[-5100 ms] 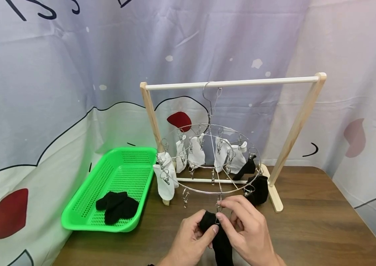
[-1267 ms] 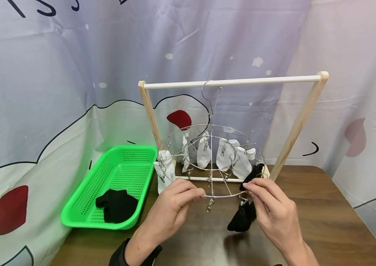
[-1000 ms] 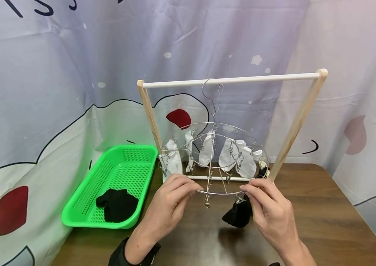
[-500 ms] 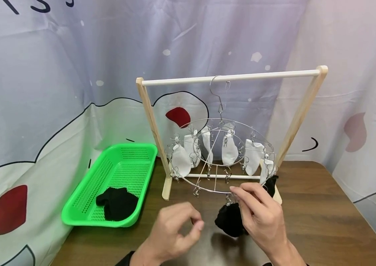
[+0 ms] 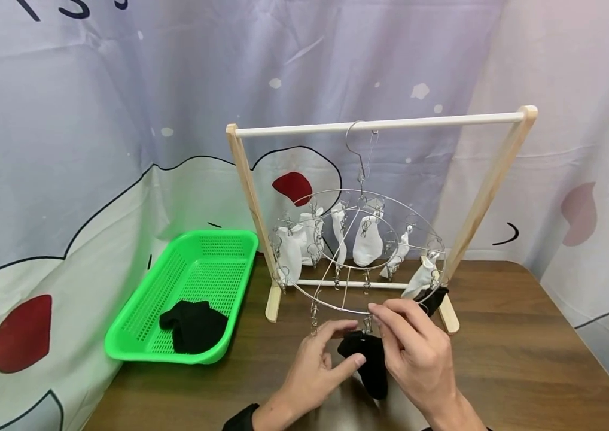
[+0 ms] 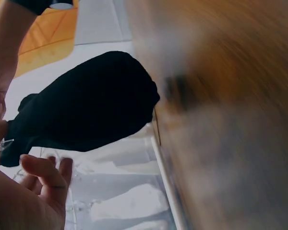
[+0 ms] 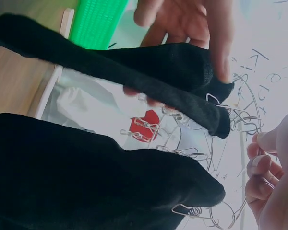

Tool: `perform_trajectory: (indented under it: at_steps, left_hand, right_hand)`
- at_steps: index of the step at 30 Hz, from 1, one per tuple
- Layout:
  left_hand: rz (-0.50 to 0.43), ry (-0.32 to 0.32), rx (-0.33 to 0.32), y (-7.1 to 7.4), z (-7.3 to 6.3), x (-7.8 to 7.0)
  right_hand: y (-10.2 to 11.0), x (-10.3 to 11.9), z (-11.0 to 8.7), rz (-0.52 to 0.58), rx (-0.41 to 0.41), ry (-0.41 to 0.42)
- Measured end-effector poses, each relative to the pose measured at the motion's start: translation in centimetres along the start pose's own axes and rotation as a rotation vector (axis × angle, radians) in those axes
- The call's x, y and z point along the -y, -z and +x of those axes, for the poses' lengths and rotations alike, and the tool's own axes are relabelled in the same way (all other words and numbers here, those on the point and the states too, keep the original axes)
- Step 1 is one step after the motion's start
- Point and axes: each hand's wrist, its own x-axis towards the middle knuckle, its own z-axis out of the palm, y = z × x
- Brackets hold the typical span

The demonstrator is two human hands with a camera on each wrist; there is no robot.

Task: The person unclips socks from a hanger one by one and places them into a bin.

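A round wire sock hanger (image 5: 331,305) with clips hangs from the white rod. My right hand (image 5: 423,359) pinches its front rim between thumb and fingers. Just beside it a black sock (image 5: 374,371) dangles from a front clip (image 5: 367,325). My left hand (image 5: 315,368) is spread around this sock's upper end, thumb and forefinger apart; in the right wrist view a fingertip (image 7: 224,72) touches its top corner near the clip. Another black sock (image 5: 434,299) hangs behind my right hand, partly hidden. Several white socks (image 5: 368,242) hang along the far and left sides.
A wooden stand (image 5: 490,179) with a white rod (image 5: 434,122) bears the hanger on a brown table (image 5: 525,347). At the left sits a green basket (image 5: 121,335) with a black sock bundle (image 5: 194,326) inside. A printed curtain (image 5: 202,72) closes off the back.
Earlier, my hands worked a black sock at a front clip, then both held the rim. The hanger has turned and swung right. My left hand has let go of the rim and moved to the sock.
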Motion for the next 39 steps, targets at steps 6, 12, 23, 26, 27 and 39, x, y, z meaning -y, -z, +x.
perform_trajectory:
  at_steps: [6, 12, 23, 26, 27, 39]
  left_hand:
    - [-0.275, -0.028, 0.014, -0.4, 0.2, -1.6]
    - [-0.374, 0.035, 0.056, 0.3, -0.1, -4.1]
    - [-0.456, 0.109, 0.102, -0.2, -0.5, -2.4]
    - [-0.46, 0.13, 0.096, -0.1, -0.5, -2.6]
    - [-0.46, 0.134, 0.092, -0.1, -0.5, -2.7]
    - [-0.464, 0.146, 0.076, 0.1, -0.2, -2.9]
  right_hand:
    - [-0.4, 0.1, -0.2, 0.008, -0.007, 0.006]
    - [-0.4, -0.1, -0.4, -0.015, -0.006, -0.006]
    - [0.0, -0.1, -0.2, -0.023, 0.03, -0.04]
    - [0.2, 0.0, -0.1, 0.017, 0.04, -0.057]
    - [0.3, 0.0, -0.1, 0.029, 0.036, -0.067]
    - [0.6, 0.2, -0.8, 0.208, 0.179, -0.207]
